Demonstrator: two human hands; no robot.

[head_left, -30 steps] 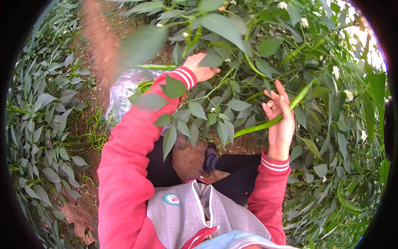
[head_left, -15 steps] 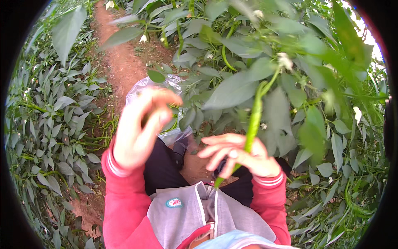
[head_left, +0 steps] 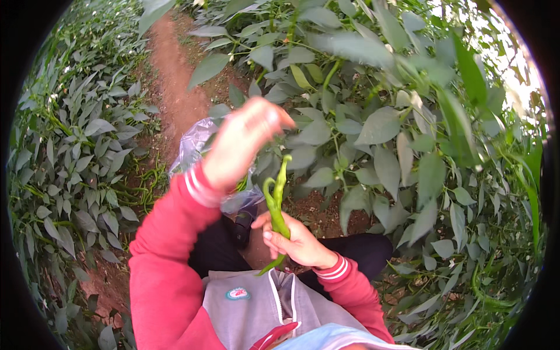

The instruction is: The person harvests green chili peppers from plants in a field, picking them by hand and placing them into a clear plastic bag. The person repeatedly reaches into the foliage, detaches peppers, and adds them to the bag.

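My right hand point(head_left: 306, 245) is closed around long green chili peppers point(head_left: 280, 224), thumb pressed against them, low in front of my jacket. At least two stem ends stick up from the grip, and a thin tip points down below the fingers. My left hand point(head_left: 248, 137) is stretched forward past a clear plastic bag point(head_left: 189, 143), beside the leaves of the pepper plant point(head_left: 379, 125). Motion smears its fingers, and they are partly turned away, so whether they hold anything does not show.
Dense pepper plants point(head_left: 76, 140) line the left side, with several green peppers point(head_left: 149, 181) low among them. A reddish dirt path point(head_left: 175, 76) runs forward between the rows. More peppers point(head_left: 490, 294) hang at the lower right. My bent legs point(head_left: 364, 254) are under my arms.
My left hand has moved forward and right, toward the leaves. My right hand has drawn left and down, closing around the peppers, away from the foliage on the right.
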